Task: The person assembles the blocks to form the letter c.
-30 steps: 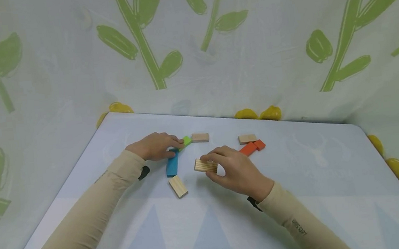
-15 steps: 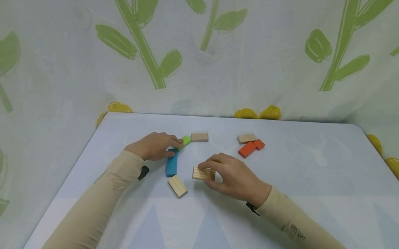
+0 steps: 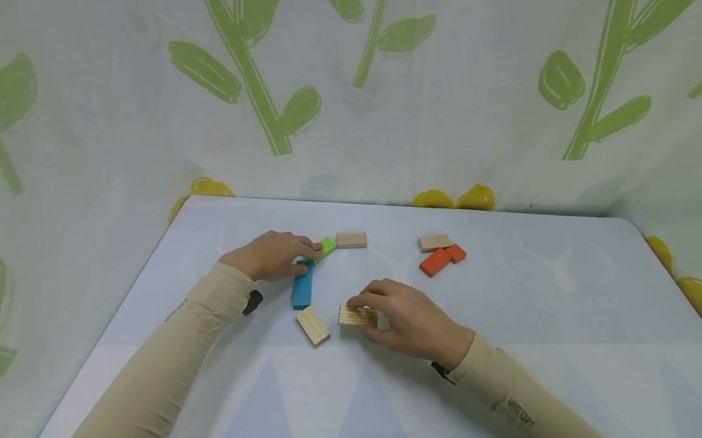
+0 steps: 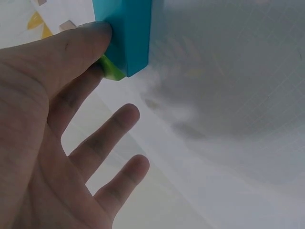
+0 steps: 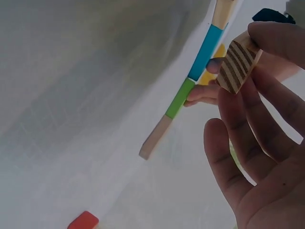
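Observation:
My right hand (image 3: 412, 321) pinches a plain wooden block (image 3: 357, 315) between thumb and fingers; its striped end grain faces the right wrist camera. Just left of it, another plain wooden block (image 3: 313, 326) lies at the near end of a blue block (image 3: 302, 290). My left hand (image 3: 273, 256) reaches to where the blue block meets a green block (image 3: 328, 246). Its thumb (image 4: 95, 38) touches the blue one and a forefinger lies against the green one, the other fingers spread. A further wooden block (image 3: 351, 240) continues the curved row past the green.
Right of the row, two red-orange blocks (image 3: 435, 262) lie by a plain wooden block (image 3: 434, 242). All rest on a white table (image 3: 569, 396) with pale blue triangles. A cloth backdrop (image 3: 455, 108) printed with green leaves hangs behind its far edge.
My right hand has come toward the body and slightly left with its wooden block, down beside the near wooden block. The left hand stays in place at the blue and green blocks.

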Demonstrator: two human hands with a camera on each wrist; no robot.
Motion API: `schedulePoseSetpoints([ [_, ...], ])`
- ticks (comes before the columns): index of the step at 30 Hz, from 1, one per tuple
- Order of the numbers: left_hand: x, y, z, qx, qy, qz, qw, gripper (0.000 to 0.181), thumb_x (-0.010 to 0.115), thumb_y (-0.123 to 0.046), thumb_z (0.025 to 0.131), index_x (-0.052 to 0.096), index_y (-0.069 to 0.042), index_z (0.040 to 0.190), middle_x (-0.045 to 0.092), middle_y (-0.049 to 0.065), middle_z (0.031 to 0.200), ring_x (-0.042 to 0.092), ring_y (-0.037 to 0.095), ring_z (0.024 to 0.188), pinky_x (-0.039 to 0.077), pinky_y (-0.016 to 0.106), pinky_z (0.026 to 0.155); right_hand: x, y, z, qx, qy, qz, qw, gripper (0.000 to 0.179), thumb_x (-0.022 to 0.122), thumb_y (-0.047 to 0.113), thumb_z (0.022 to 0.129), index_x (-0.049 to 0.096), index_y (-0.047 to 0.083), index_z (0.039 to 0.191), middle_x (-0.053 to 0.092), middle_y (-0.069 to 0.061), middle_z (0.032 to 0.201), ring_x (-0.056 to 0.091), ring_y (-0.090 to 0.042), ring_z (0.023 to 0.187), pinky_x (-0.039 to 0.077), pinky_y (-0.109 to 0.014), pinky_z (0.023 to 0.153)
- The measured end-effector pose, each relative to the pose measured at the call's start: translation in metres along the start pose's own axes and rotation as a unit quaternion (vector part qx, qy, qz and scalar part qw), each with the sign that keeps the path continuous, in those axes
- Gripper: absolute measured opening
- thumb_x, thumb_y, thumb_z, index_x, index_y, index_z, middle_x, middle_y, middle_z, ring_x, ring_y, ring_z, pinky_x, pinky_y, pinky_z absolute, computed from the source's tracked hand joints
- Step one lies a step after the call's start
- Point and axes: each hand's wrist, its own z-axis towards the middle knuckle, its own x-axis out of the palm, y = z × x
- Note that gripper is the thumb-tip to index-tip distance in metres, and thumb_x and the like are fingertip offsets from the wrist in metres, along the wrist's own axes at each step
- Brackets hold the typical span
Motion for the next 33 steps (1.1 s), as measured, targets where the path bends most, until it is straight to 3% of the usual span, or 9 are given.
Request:
schedulePoseSetpoints([
  [33,0.001,0.002,0.0,-0.002,0.006,-0.009,0.9999,0.046,0.065,-0.021,0.101,0.057,-0.016,0.146,0.047,0.004,0.155,0.045,0.034,0.14,0.039,0.053,0.113,0.015,0.008,0.0,0.0,0.08,-0.028,0.9964,0.032,0.083,0.027,0.086,0.075,0.019,0.117,0.069,0.006,0.104,0.062,-0.008,0.092,0.056,-0.026,0.081],
])
